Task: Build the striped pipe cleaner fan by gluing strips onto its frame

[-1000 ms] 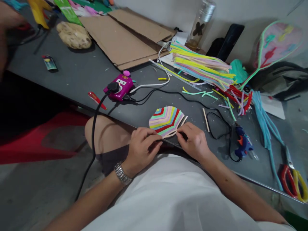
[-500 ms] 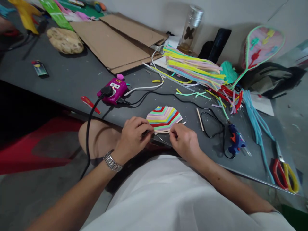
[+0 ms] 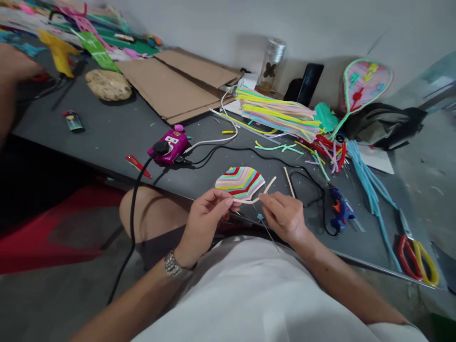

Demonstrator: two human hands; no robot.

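A fan-shaped piece of striped, many-coloured strips is lifted just off the front edge of the dark table. My left hand pinches its lower left edge. My right hand grips its lower right corner, where a cream strip sticks out. A thin wire handle with a small blue bit hangs down between my hands.
A blue glue gun lies right of my hands, its black cord looping to a purple power strip. Behind are stacked coloured strips, cardboard, a bottle, a finished fan and scissors. Another person's arm is at far left.
The striped piece has been lifted from the table edge and tilted up between both hands; the wire handle now hangs visible below it. The head view shifted slightly.
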